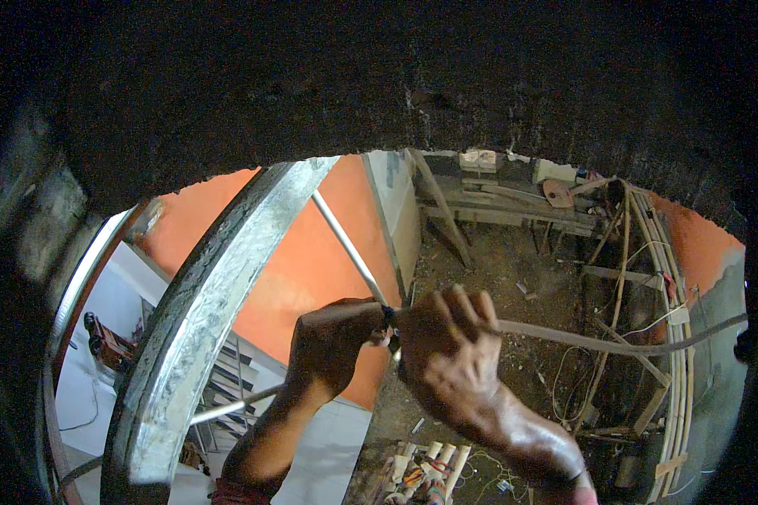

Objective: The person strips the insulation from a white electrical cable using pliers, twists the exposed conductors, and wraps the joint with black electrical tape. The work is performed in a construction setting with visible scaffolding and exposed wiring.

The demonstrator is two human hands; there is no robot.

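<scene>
My left hand [333,341] is closed, its thumb and finger pinched around a thin white pipe [345,236] that slants down from the upper left. A small black wrap or strip [388,316] sits on the pipe between my hands. My right hand [451,349] is raised beside it, fingers curled, and a long grey flexible tube [581,338] runs out of it to the right edge. My fingers partly hide where the tube and pipe come together, so whether they are joined I cannot tell.
A curved-looking grey beam [219,311] stands at left, before an orange wall [290,278]. Far below lies a dirt floor [514,269]. Long bamboo poles [672,379] and timber line the right side. Several pale cut lengths [434,463] lie at the bottom. A dark ledge [379,93] hangs overhead.
</scene>
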